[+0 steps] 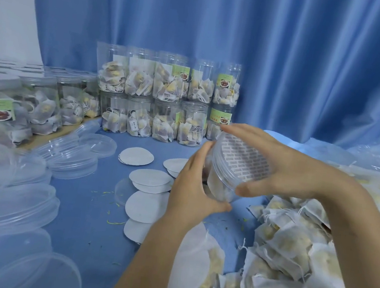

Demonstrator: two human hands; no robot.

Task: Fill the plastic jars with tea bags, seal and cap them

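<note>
Left hand [193, 187] gripped the tilted clear plastic jar [221, 186] w/ tea bags; right hand [284, 165] curled round its clear screw cap [239, 160]. Cap could cross-thread b/c of tilt, or paper seal crease.

Jar [221, 186] and lids [12, 204] were clear, glossy plastic. Seal discs [150, 178] were matt white. Tea bags [291, 247] looked like fibrous paper. Table cover [85, 205] was smooth blue.

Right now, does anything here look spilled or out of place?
Yes, slightly: small green-yellow bits lie scattered on the blue cloth beside the round white seals, like crumbs from tea bags. The stacked jars stand upright.
</note>
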